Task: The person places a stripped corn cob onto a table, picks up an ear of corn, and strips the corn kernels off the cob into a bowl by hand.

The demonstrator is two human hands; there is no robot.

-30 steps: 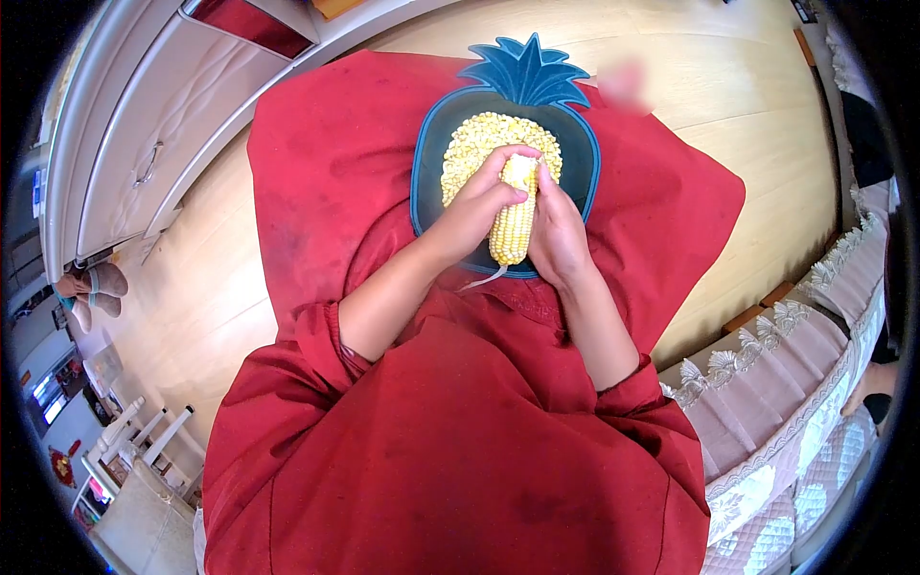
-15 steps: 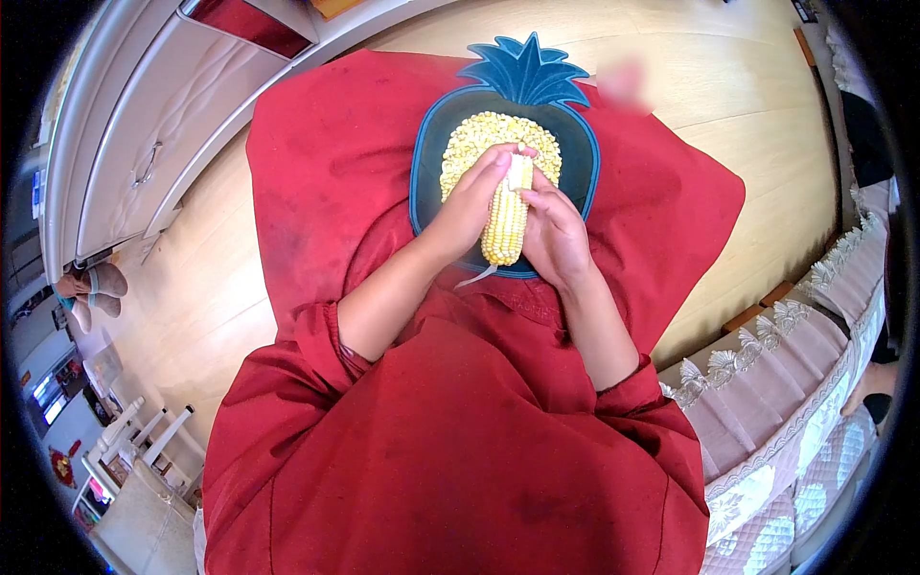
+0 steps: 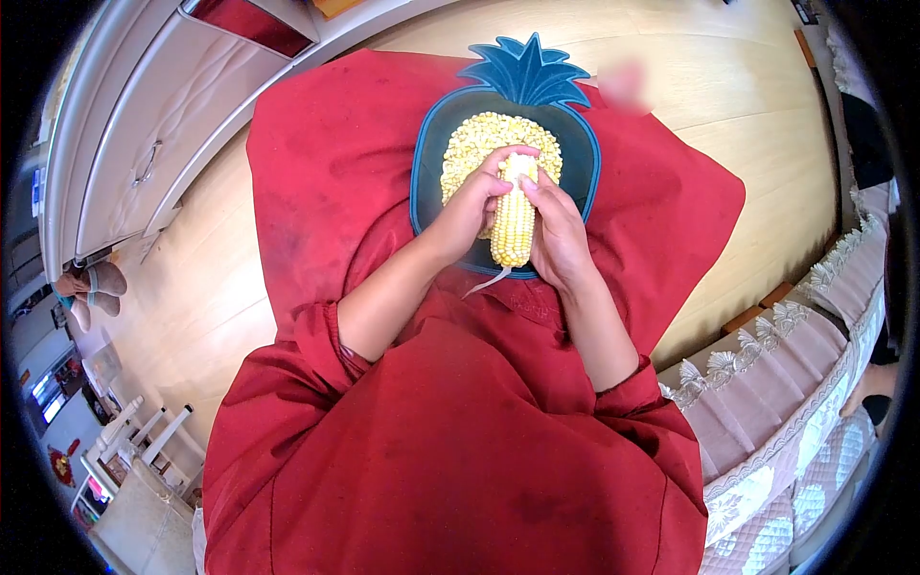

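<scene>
Above a dark-blue pineapple-shaped tray [image 3: 581,146] of loose yellow kernels [image 3: 476,139], left hand [image 3: 468,205] and right hand [image 3: 562,238] grip a yellow corncob [image 3: 514,225], far end partly bare, visible remainder unshelled.

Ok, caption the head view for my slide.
Left hand and right hand hold a partly shelled corn cob over loose kernels in a blue-rimmed pineapple-shaped tray.

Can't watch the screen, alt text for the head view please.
A person's left hand and right hand grip a corn cob, its far end looking partly stripped, over a dark pineapple-shaped tray of loose kernels. The tray sits on red cloth spread before the person, with a pale floor beyond.
</scene>
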